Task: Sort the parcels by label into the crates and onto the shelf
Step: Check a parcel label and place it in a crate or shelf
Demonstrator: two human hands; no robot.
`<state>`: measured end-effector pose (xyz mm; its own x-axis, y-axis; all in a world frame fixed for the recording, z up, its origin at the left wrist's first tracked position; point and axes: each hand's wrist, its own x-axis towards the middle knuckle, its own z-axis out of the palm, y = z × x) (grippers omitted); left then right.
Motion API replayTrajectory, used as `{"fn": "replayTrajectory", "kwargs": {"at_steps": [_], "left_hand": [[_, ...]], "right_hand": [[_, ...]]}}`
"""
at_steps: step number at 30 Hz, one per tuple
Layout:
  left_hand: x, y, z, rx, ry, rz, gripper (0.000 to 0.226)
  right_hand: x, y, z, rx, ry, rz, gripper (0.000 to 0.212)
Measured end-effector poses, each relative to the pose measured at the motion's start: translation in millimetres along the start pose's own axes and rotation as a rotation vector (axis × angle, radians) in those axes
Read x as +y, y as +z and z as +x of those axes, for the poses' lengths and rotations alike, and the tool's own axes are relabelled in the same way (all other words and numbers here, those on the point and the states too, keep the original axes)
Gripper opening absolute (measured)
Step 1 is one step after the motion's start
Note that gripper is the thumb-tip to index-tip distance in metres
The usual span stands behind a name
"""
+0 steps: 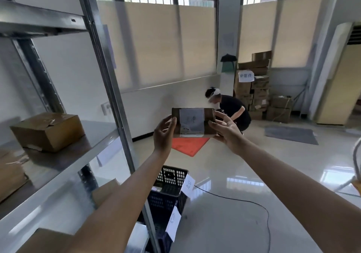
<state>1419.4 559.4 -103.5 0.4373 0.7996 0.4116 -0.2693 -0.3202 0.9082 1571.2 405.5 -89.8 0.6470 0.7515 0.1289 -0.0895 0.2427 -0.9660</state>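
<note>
I hold a small brown cardboard parcel (193, 122) up in front of me at arm's length, its white label facing me. My left hand (163, 135) grips its left end with thumb and fingers curled round it. My right hand (227, 130) holds the right end, fingers round the back of the box. Below my arms, on the floor beside the shelf's upright, stand two dark plastic crates (172, 180), each with a white paper tag. The metal shelf (64, 166) is on my left and carries a brown box (47, 130).
More cardboard boxes lie on the shelf's left edge (9, 172) and lower level (104, 191). A person crouches (232, 108) ahead near a red mat (190, 145). Stacked boxes (256, 84) stand by the far wall. A black cable (254, 206) runs across the glossy floor; a grey mat (291, 134) lies right.
</note>
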Motion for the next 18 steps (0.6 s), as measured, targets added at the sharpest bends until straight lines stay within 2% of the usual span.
{"fn": "replayTrajectory", "kwargs": {"at_steps": [4,8,11,16,18], "left_hand": [[-29.8,27.3,46.1,0.074,-0.016,0.028,0.011],[-54.1,50.9,87.0,0.150,-0.054,0.063,0.028],[-68.0,62.3,112.7,0.208,-0.057,0.079,0.015],[-98.9,59.8,152.9,0.257,-0.110,0.125,0.034],[-114.1,55.6,173.0,0.291,-0.128,0.129,0.030]], "right_hand": [[8.0,-19.1,70.7,-0.069,0.018,-0.004,0.045],[14.8,-38.0,138.0,-0.138,0.061,0.014,0.050],[22.1,-44.1,182.1,-0.179,0.105,0.054,0.051],[49.3,-35.4,243.9,-0.243,0.178,0.090,0.047],[61.9,-28.4,269.2,-0.258,0.206,0.111,0.044]]}}
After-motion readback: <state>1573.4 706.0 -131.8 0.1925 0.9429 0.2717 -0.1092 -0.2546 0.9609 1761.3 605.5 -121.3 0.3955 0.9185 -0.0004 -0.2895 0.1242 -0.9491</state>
